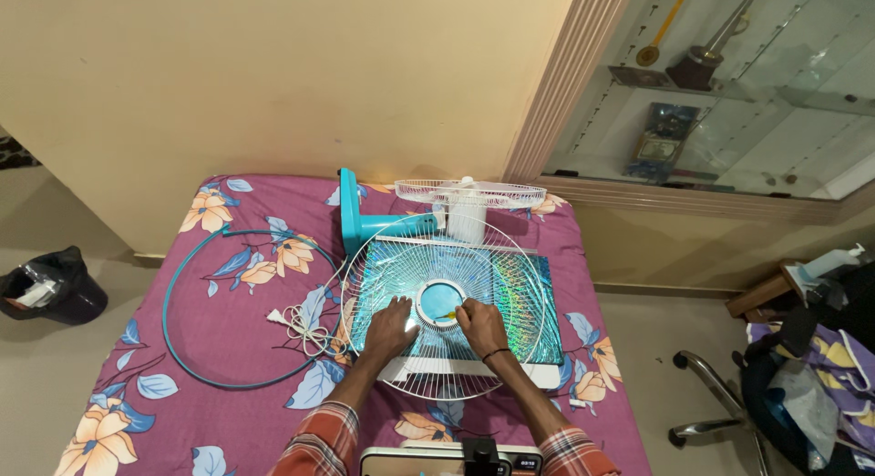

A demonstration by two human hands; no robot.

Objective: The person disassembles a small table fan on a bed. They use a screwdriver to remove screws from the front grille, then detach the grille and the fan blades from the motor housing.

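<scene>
Both hands work near the bed's front edge: left hand [390,326] flat, fingers spread, steadying the light, springy wire fan guard [453,315]; right hand [480,323] fingers pinching a small yellow tool [447,315] at the hub.

The left hand [387,327] lay flat on the white fan grille [453,319]; the right hand [480,326] held a small yellow tool [446,315] at its hub.

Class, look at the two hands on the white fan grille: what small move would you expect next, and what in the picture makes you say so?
Probably the right hand keeps working its small yellow tool at the round hub of the fan grille, while the left hand presses flat beside it, steadying the grille on the bed.
</scene>
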